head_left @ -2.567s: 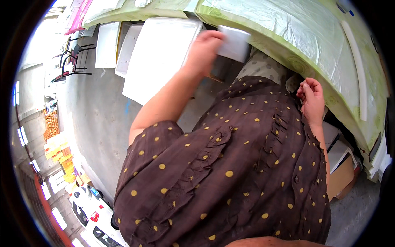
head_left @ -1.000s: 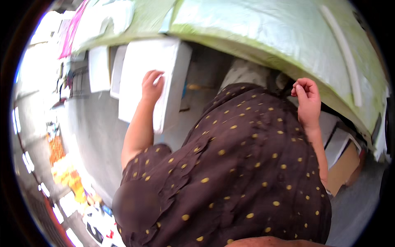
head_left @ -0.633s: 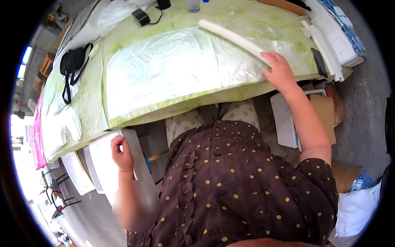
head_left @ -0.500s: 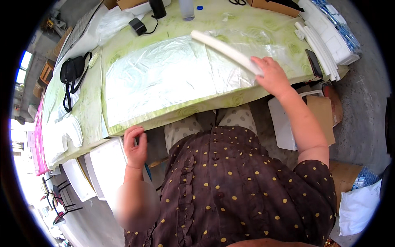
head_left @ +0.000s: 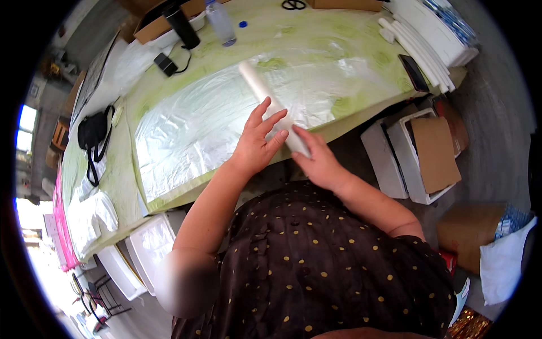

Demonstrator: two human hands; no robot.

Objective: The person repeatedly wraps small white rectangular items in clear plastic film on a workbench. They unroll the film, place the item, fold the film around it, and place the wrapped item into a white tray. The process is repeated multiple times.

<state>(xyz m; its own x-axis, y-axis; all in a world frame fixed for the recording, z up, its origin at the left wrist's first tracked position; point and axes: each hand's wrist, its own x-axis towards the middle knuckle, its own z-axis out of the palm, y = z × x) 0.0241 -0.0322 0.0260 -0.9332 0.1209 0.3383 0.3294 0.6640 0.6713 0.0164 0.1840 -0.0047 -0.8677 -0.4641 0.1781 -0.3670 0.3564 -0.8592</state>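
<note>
A long white roll (head_left: pixel 257 86), perhaps of rolled plastic film, slants over the near edge of the table. Its near end is in my right hand (head_left: pixel 322 161), with the thumb and fingers closed on it. My left hand (head_left: pixel 257 141) is at the roll's left side with its fingers spread; whether it touches the roll I cannot tell. Beneath the roll, a thin clear plastic sheet (head_left: pixel 186 124) lies spread and wrinkled over the green patterned tablecloth (head_left: pixel 333 28).
Several white rolls (head_left: pixel 420 53) and a phone (head_left: pixel 414 72) lie at the right. A black flask (head_left: pixel 182 27), a clear bottle (head_left: pixel 220 24), a power adapter (head_left: pixel 165 64) and scissors (head_left: pixel 293 4) are toward the back. A black bag (head_left: pixel 93 130) lies left; foam boxes (head_left: pixel 389 158) stand below the table's right side.
My right hand has brought the white roll left and nearer to me, turning it steeper. My left hand has risen from the table's front edge to the roll. The view has shifted slightly.
</note>
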